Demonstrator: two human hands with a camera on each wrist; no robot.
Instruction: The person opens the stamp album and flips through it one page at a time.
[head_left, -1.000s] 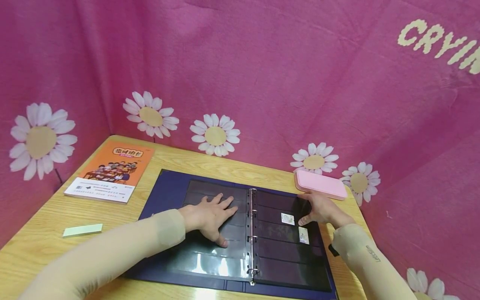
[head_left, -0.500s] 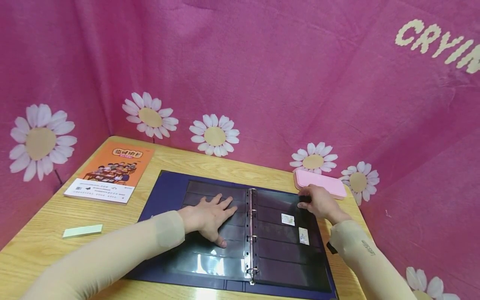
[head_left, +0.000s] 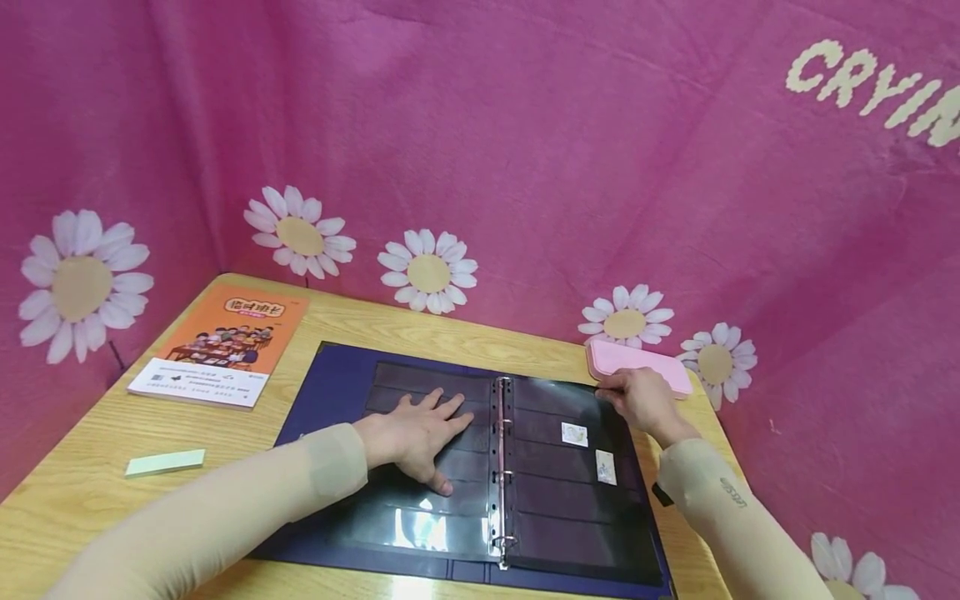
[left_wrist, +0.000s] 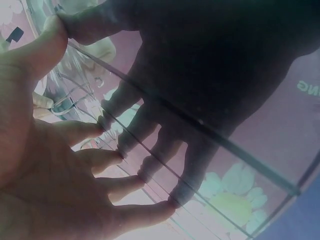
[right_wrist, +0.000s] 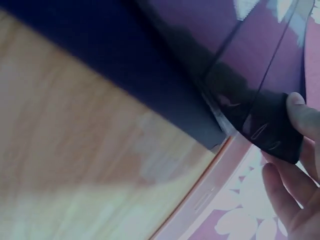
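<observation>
A dark blue ring binder (head_left: 330,375) lies spread on the table in the head view. Metal rings (head_left: 503,475) run down its middle, with black pocket pages on both sides. My left hand (head_left: 416,435) rests with spread fingers on the left page (head_left: 442,525). At the far right corner of the right page (head_left: 570,500), my right hand (head_left: 647,407) pinches the sheet. The right wrist view shows that page corner (right_wrist: 275,132) lifted off the cover between thumb and fingers. Two small stamp-like pieces, one (head_left: 574,434) upper and one (head_left: 606,467) lower, sit in the right page's pockets.
A pink case (head_left: 652,367) stands just behind the right hand. To the left lie an orange-covered book (head_left: 240,333) and a pale green strip (head_left: 165,462) on the wooden table (head_left: 60,508). A pink flowered curtain (head_left: 510,167) hangs behind.
My right hand has shifted slightly away from me along the page's right edge, and its thumb and fingers have come together on the corner. The left hand stays put.
</observation>
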